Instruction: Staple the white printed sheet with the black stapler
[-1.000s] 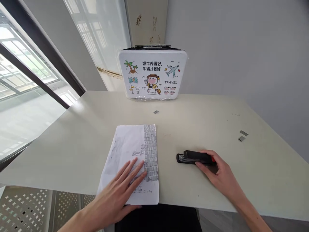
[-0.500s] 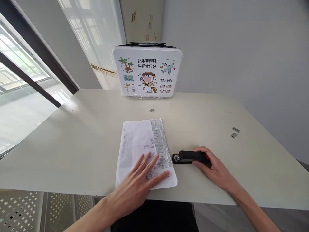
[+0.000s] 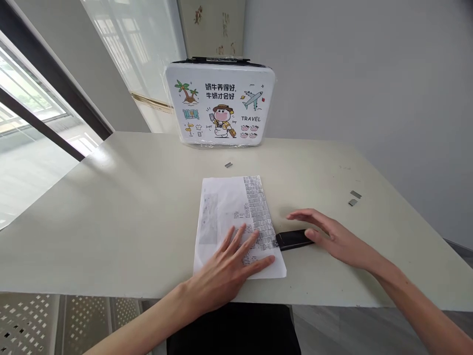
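Note:
My left hand [image 3: 231, 266] lies flat on a sheet of paper [image 3: 223, 197], fingers spread. Dense rows of metal staples [image 3: 260, 209] run down the sheet's right side. At that edge a black stapler [image 3: 293, 239] rests on the table, its front end meeting the paper; whether the edge sits between its jaws I cannot tell. My right hand [image 3: 328, 234] is over the stapler's back end, fingers apart and lifted off it, the thumb at its top. The stapler's rear is hidden by this hand.
A white cartoon-printed case [image 3: 221, 106] in clear wrap stands at the back of the table [image 3: 111, 222]. One short strip of staples [image 3: 228, 164] lies before it. Two more strips, the farther one [image 3: 355, 194] and the nearer one [image 3: 352, 202], lie at the right.
My left hand and the paper have shifted right, and the stapler's front now meets the paper's edge. My right hand has loosened from its grip around the stapler.

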A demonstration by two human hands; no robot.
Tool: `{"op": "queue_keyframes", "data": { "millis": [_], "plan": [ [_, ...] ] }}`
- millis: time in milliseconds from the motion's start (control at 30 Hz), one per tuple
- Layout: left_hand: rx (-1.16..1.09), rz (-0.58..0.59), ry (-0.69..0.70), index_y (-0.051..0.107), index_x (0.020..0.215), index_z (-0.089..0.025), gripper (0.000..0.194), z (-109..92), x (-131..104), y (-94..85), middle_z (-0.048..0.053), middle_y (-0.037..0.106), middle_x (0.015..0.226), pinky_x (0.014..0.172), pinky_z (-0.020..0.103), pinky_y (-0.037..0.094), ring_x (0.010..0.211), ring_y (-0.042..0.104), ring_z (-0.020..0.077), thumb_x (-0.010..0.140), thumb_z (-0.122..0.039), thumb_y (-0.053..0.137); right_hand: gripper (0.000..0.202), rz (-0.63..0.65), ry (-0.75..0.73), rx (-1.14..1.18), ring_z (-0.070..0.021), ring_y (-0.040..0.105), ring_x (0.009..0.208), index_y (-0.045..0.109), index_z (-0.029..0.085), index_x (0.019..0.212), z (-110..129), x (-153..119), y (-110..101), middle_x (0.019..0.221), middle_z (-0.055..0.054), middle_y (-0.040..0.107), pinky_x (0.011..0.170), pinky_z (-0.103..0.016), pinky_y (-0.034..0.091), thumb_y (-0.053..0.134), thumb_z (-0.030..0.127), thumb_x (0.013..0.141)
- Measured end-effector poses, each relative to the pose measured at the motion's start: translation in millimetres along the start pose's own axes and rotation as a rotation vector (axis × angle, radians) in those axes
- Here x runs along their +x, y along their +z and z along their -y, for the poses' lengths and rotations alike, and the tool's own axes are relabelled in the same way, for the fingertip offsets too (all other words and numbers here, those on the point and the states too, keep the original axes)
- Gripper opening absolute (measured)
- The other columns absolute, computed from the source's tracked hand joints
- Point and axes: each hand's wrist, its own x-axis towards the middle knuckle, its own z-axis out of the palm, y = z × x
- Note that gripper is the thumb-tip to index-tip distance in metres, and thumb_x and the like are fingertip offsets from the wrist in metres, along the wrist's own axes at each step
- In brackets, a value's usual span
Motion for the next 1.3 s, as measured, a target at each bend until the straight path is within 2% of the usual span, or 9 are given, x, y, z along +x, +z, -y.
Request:
{"op": "queue_keyframes", "data": {
  "millis": [100,200,333,433,667,867,1300],
  "plan": [
    [-0.009,-0.025,0.009,0.029,0.164,-0.038,0.096,-2.9,4.6,1.8,0.004,-0.001,0.177,0.127,0.069,0.015,0.159,0.000,0.0422,0.085,0.009,0.054,0.051,-0.054,0.028,-0.068,-0.0301,0.048,0.146,0.053,0.039,0.144,18.4,9.5,5.6,0.158,-0.002,0.053,0.118,-0.050,0.044,0.035,0.066,0.105],
    [-0.013,-0.040,0.014,0.029,0.164,-0.039,0.093,-4.3,10.2,4.9,0.003,-0.003,0.176,0.128,0.067,0.014,0.159,0.000,0.0405,0.087,0.008,0.054,0.058,-0.046,0.026,-0.125,-0.0299,0.045,0.149,0.049,0.038,0.151,36.2,20.6,17.4,0.163,-0.001,0.047,0.122,-0.052,0.040,0.028,0.069,0.105],
    [-0.027,-0.029,0.025,0.033,0.162,-0.035,0.092,-3.8,18.5,10.3,0.005,-0.009,0.176,0.127,0.069,0.015,0.159,-0.003,0.0423,0.084,0.008,0.053,0.067,0.003,0.015,-0.202,-0.0292,0.028,0.159,0.043,0.035,0.158,49.2,33.3,31.0,0.169,0.001,0.038,0.127,-0.054,0.030,0.024,0.071,0.104],
    [-0.035,-0.034,0.022,0.033,0.162,-0.034,0.091,-3.1,23.2,13.9,0.007,-0.011,0.176,0.125,0.070,0.016,0.159,-0.003,0.0431,0.083,0.007,0.054,0.071,0.023,0.022,-0.264,-0.0287,0.019,0.162,0.042,0.034,0.160,51.4,38.0,35.7,0.171,0.002,0.033,0.130,-0.057,0.023,0.023,0.073,0.104],
    [-0.050,-0.055,0.030,0.036,0.161,-0.032,0.086,-2.1,26.8,18.8,0.007,-0.011,0.176,0.127,0.068,0.015,0.159,0.000,0.0430,0.085,0.005,0.054,0.074,0.006,0.047,-0.342,-0.0298,0.018,0.162,0.042,0.036,0.161,51.3,40.2,38.2,0.172,0.003,0.029,0.129,-0.057,0.025,0.019,0.075,0.102],
    [-0.052,-0.055,0.028,0.037,0.161,-0.032,0.076,-2.5,28.6,19.6,0.009,-0.009,0.176,0.126,0.069,0.015,0.160,0.002,0.0430,0.093,-0.006,0.060,0.077,0.034,0.100,-0.374,-0.0298,0.014,0.162,0.038,0.037,0.163,53.6,41.1,40.1,0.174,0.006,0.023,0.130,-0.058,0.024,0.016,0.077,0.101],
    [-0.041,-0.082,0.027,0.037,0.161,-0.031,0.077,-5.6,30.2,21.4,0.011,-0.011,0.176,0.126,0.070,0.014,0.159,0.003,0.0452,0.093,-0.002,0.057,0.080,0.049,0.125,-0.425,-0.0267,0.012,0.163,0.036,0.035,0.164,56.3,42.9,43.8,0.175,0.005,0.020,0.130,-0.055,0.022,0.012,0.078,0.101]
  ]
}}
